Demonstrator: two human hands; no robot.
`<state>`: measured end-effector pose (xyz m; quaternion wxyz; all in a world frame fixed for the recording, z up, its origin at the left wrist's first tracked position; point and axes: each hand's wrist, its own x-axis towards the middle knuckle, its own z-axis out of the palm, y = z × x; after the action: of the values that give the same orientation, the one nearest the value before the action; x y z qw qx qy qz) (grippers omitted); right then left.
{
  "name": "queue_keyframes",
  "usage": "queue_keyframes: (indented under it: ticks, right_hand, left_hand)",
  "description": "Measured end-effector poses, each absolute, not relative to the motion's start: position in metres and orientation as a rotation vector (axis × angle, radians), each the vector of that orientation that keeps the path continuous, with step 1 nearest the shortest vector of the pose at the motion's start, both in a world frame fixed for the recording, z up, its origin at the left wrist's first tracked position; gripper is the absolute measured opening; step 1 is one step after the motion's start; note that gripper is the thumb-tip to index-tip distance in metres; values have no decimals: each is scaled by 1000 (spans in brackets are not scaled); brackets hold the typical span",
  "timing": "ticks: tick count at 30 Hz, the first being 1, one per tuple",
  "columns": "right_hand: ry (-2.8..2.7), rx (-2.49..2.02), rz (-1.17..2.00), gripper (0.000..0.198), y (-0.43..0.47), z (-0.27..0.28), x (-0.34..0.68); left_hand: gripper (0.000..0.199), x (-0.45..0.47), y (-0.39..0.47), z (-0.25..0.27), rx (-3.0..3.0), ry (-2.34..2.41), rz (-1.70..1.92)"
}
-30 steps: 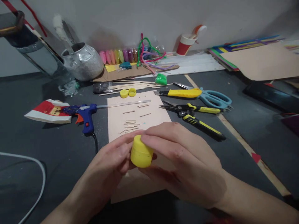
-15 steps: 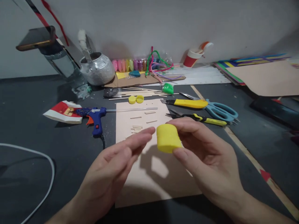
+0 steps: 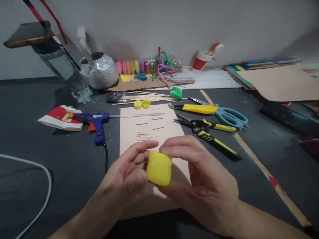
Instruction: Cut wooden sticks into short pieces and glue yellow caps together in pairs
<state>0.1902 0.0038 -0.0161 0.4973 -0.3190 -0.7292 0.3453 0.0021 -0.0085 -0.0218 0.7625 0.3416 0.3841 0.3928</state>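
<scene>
From where I stand, the yellow cylinder [image 3: 159, 168] is up in the air over the near half of the paper sheet [image 3: 129, 118]. The right hand [image 3: 206, 179] grasps it, fingers over the top and thumb beneath, a pinch that probably lets it be tilted while its side shows. The left hand [image 3: 127, 172] cups the cylinder's left side, perhaps to steady it; I cannot tell whether those fingers truly grip.

The sheet seems laid to guard the desk [image 3: 22, 136]. Short sticks [image 3: 143, 136] lie on its far half, and two yellow caps [image 3: 138, 105] sit by its far edge. The glue gun [image 3: 99, 124] rests off the left edge, its nozzle over a red-and-white carton [image 3: 59, 119], likely to catch drips, while its glue stick [image 3: 139, 115] reaches across the sheet. The yellow cutter [image 3: 199, 108], scissors [image 3: 230, 117] and black-and-yellow pliers [image 3: 219, 146] lie about the far right corner, handles mostly rightward, handy for the right hand.

The tightest side is that far right corner, where blades point inward over the sheet's edge. More room for moving appears toward the desk's left, between the sheet and the white cable [image 3: 47, 181], though the gun's black cord [image 3: 106, 159] runs through there. The desk's near edge is lost in shadow.
</scene>
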Motion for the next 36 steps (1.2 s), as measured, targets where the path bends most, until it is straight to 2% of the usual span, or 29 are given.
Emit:
queue_keyframes:
  ticks: [3, 8, 13, 16, 19, 36]
  right_hand:
    - [-1908, -818, 581, 36, 5, -13, 189]
    - [-2064, -831, 351, 33, 5, -14, 190]
    - [-2090, -800, 586, 52, 8, -14, 196]
    - [-2014, -757, 828, 40, 14, -9, 201]
    - [-1906, -765, 941, 26, 19, -6, 203]
    - [-1850, -805, 962, 22, 15, -7, 199]
  left_hand:
    - [65, 7, -11, -14, 739, 919, 932]
    - [37, 13, -11, -6, 636, 900, 862]
    - [29, 10, -8, -7, 592, 867, 850]
    - [24, 5, -7, -8, 687, 889, 802]
    - [27, 4, -6, -7, 773, 941, 813]
    - [18, 6, -9, 3, 1063, 1151, 890]
